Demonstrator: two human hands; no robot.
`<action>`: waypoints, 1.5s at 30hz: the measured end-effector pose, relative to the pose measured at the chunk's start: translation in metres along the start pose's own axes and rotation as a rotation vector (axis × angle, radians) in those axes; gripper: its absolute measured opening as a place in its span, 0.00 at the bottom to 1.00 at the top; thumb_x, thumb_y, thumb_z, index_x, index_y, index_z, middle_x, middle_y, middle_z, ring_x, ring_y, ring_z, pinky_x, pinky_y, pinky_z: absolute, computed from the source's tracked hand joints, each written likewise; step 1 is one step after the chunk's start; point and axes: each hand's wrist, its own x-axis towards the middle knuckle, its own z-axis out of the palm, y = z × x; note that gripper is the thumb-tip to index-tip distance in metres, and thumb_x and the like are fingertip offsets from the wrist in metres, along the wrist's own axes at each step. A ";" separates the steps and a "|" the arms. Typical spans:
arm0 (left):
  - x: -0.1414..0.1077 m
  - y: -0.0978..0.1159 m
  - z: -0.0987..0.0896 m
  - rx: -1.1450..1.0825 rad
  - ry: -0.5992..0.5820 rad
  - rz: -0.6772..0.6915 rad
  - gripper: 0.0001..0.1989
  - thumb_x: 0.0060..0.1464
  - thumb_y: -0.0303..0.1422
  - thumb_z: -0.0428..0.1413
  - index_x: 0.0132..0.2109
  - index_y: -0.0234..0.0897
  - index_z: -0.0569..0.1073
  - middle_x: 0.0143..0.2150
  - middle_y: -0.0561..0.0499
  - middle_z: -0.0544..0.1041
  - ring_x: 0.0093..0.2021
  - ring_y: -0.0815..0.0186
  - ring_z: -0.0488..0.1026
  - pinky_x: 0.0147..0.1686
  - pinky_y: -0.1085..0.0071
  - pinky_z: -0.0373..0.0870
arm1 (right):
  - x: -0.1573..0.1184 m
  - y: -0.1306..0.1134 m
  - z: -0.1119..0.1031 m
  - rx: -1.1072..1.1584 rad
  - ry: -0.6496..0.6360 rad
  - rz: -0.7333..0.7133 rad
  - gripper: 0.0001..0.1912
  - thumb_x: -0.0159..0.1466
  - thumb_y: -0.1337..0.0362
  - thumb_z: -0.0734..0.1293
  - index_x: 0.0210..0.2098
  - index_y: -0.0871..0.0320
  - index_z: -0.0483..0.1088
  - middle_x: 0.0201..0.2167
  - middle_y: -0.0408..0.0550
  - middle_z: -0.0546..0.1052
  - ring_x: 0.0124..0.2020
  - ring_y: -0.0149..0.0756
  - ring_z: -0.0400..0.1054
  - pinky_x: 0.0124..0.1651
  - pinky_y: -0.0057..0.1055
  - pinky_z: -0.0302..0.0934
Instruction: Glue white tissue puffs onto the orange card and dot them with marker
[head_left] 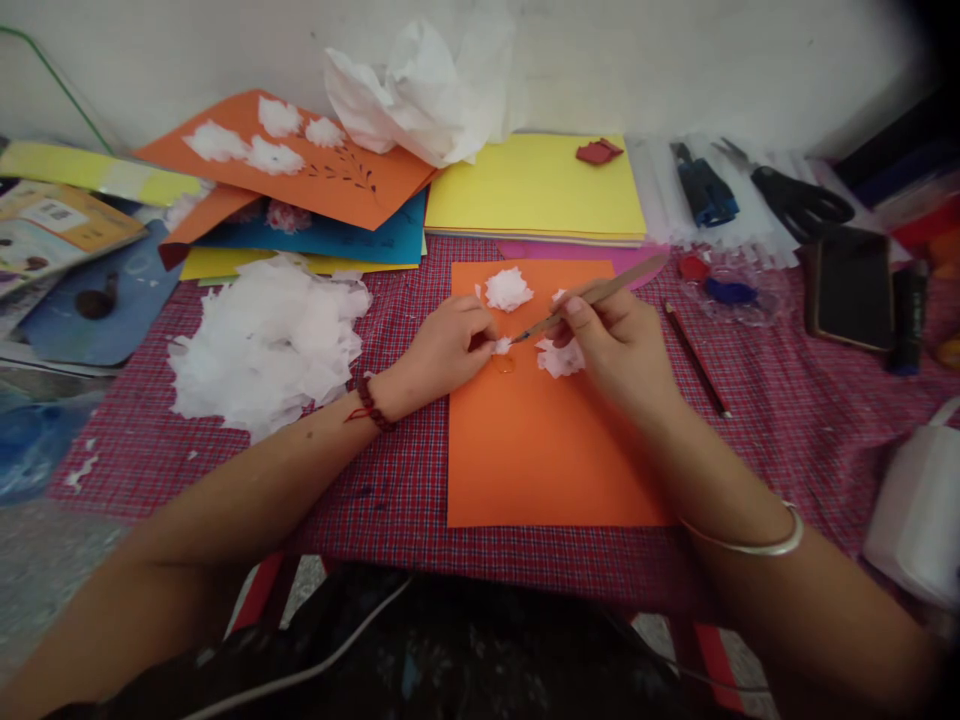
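Observation:
An orange sheet of paper [555, 450] lies before me on the table. My left hand [450, 345] rests at its left edge, thumb and fingertips closed on a small white tissue-paper piece [502, 346]. Between the fingers of my right hand [619, 335] is a long tan stick [626, 281], narrowing to a dark tip that meets this piece. Just below is a small wet-looking ring [504, 365]. White tissue-paper tufts sit on the sheet, one above [508, 289] and one [561, 357] partly behind my right hand.
Left of the sheet is a heap of white tissue pieces [270, 340]. Behind stand yellow paper [532, 190] and an orange card [352, 190] with white tufts. To the right lie a pencil [697, 360], scissors [795, 195] and a phone [847, 295].

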 end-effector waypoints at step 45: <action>-0.071 -0.009 -0.175 0.056 0.485 -0.615 0.07 0.54 0.33 0.60 0.29 0.37 0.74 0.21 0.56 0.66 0.21 0.72 0.58 0.22 0.71 0.53 | -0.017 0.001 -0.026 -0.040 0.201 0.215 0.10 0.59 0.55 0.70 0.32 0.55 0.77 0.27 0.47 0.80 0.30 0.39 0.75 0.38 0.37 0.69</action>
